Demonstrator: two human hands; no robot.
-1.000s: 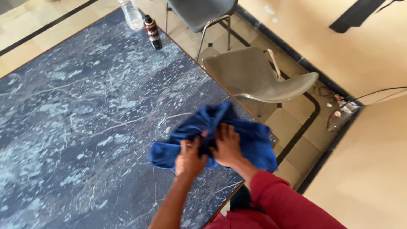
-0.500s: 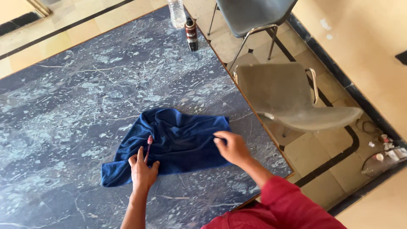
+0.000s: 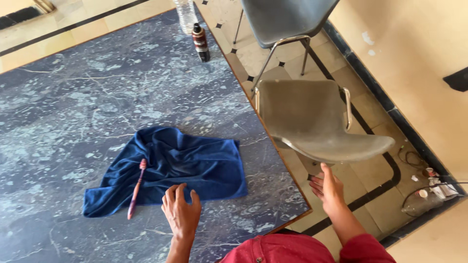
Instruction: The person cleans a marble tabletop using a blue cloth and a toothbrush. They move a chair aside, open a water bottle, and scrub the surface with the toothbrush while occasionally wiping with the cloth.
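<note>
1. A blue cloth (image 3: 180, 168) lies crumpled and partly spread on the dark blue marbled worktop (image 3: 73, 97), near its right edge.
2. A slim pink-red stick-like tool (image 3: 136, 189) lies slantwise, its upper end on the cloth's left part and its lower end on the bare worktop just past the cloth's lower hem.
3. The left hand (image 3: 181, 210) is held low over the worktop with fingers spread and slightly curled; the fingertips (image 3: 169, 191) reach the cloth's near edge. It grips nothing, and whether it presses on the fabric cannot be told.
4. The right hand (image 3: 327, 189) is off the worktop, out past its right edge, flat and open with fingers together, holding nothing. It sits just below the front lip of the grey chair seat (image 3: 312, 119); contact with the seat cannot be made out.
5. A second grey chair (image 3: 285, 19) stands behind the first, on the tiled floor (image 3: 341, 87).
6. At the far edge of the worktop stand a dark bottle (image 3: 200, 43) with pale bands and, just behind it, a clear plastic bottle (image 3: 186, 14).
7. Cables and small bits (image 3: 429, 185) lie on the floor near the wall, at the right.
8. A red sleeve (image 3: 365, 248) covers the right arm.
</note>
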